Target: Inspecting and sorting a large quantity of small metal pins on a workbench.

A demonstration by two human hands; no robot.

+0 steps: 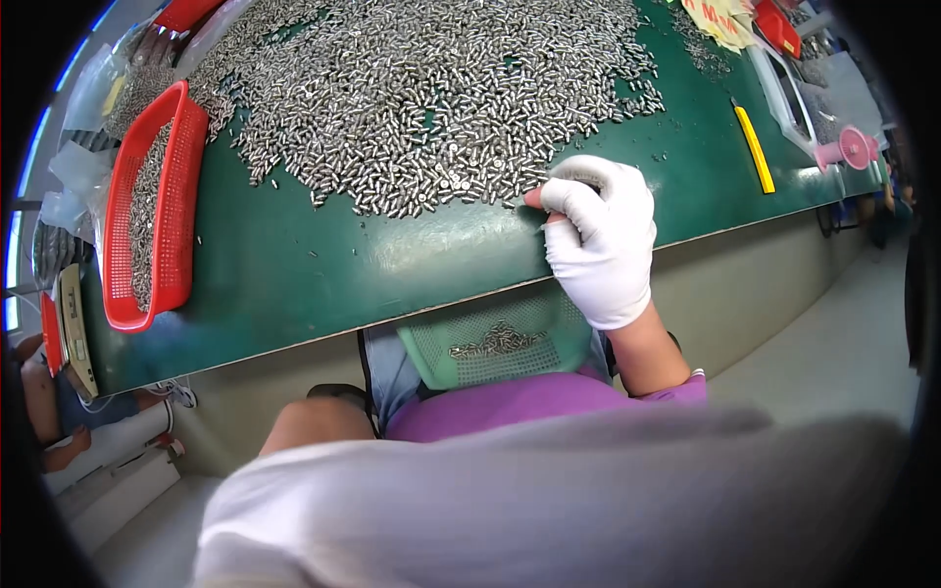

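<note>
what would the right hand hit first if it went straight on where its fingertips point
The right hand would probably meet the pile of small metal parts first, at its near edge; depth is unclear.

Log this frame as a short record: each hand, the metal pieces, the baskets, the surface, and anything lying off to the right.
Right hand: white glove, some fingertips bare, at the pile's near right edge; any grip on a piece cannot be told
Left hand: not in view
Pile of metal pieces: small, silvery, spread widely
Red basket: left of the pile, holding metal pieces
Green basket: below the near edge, small heap inside
Surface: green table
Right side: yellow-handled tool
</note>
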